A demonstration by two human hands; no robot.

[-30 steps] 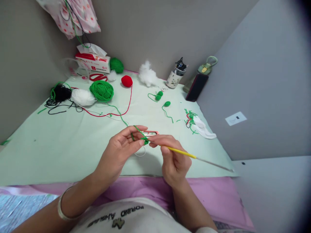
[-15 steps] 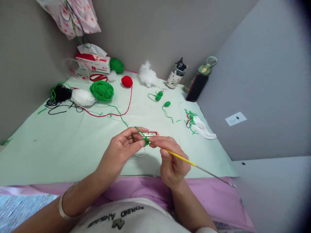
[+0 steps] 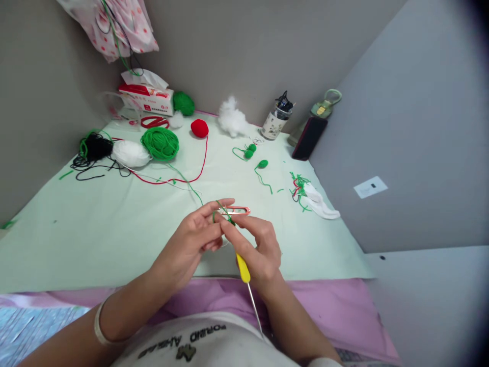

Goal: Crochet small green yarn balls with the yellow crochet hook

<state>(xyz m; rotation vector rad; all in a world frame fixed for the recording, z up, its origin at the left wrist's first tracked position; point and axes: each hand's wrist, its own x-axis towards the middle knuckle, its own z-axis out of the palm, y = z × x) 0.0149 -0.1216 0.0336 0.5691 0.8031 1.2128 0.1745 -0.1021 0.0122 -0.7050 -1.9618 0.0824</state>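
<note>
Compared with the earlier frames, the crochet hook [image 3: 243, 268] has swung from pointing right to pointing toward bottom centre, and the right hand [image 3: 263, 252] has drawn closer to the left hand [image 3: 189, 239]. The handle is yellow, the shaft metallic. The green crochet piece [image 3: 231, 221], small and mostly hidden by fingers, is at frame centre. Right hand grips the hook; left pinches the piece, index finger extended, green yarn [image 3: 194, 189] across it.

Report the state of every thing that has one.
Yellow hook: held in right hand
Green yarn ball: wound, strand running to left hand
Red yarn ball: wound, strand trailing
Black yarn: tangled
Tissue box: open, tissue protruding
Phone: propped up, screen dark
White stuffing: loose
Jar: open
Snips: partly hidden
</note>
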